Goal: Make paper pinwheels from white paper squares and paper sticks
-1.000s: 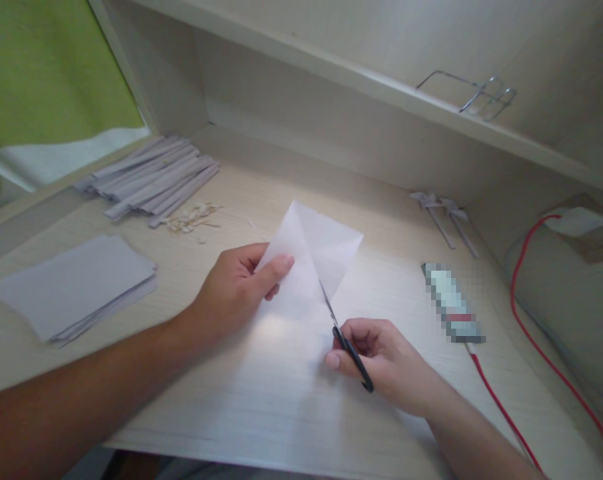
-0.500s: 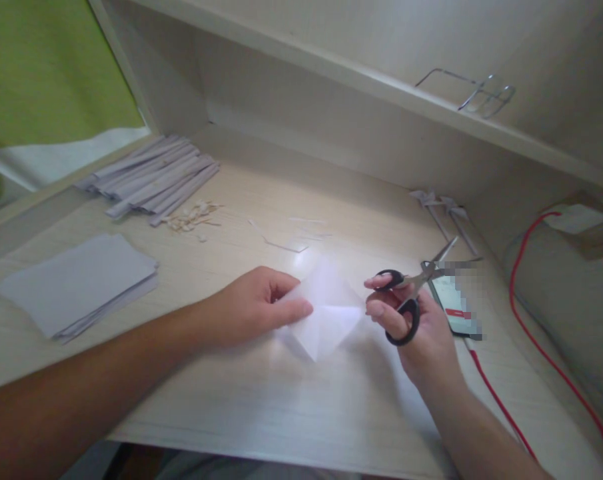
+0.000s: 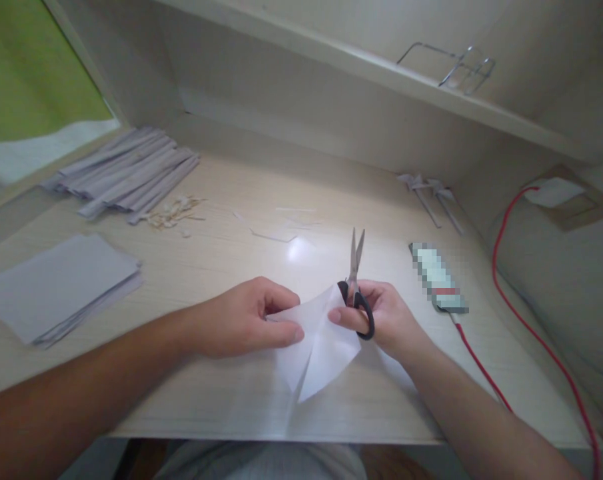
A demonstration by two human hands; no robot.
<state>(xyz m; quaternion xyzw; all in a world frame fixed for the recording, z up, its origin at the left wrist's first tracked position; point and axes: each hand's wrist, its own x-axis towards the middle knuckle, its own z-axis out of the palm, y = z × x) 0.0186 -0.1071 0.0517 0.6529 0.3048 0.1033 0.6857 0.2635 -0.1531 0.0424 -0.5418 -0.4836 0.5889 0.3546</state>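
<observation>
1. The left hand (image 3: pixel 241 319) sits low over the pale wood-grain desk (image 3: pixel 231 267), fingers curled, thumb and fingertips pinching the left edge of a creased, translucent white paper sheet (image 3: pixel 321 350).
2. That sheet is right in the middle near the front edge of the desk, between the two hands, folded along a diagonal crease, with its lower point aimed toward the person.
3. The right hand (image 3: pixel 381 320) is closed around the black handles of a pair of small steel-bladed scissors (image 3: pixel 357 287), and its thumb touches the sheet's upper right edge.
4. The scissor blades point straight up and away from the person, tips slightly parted, clear of the paper.
5. Just right of that hand lies a phone with a blurred-out screen (image 3: pixel 438 279), and a red cable (image 3: pixel 526 327) runs from it along the desk's right side.
6. Far left: a stack of flat grey-white paper squares (image 3: pixel 56 283); behind it, a pile of long rolled paper sticks (image 3: pixel 124 175) with small pale scraps (image 3: pixel 174 212) beside them.
7. At the back right, two small paper pinwheels on sticks (image 3: pixel 431 193) lie flat against the wall.
8. Thin paper offcuts (image 3: pixel 276 233) lie scattered on the desk beyond the hands.
</observation>
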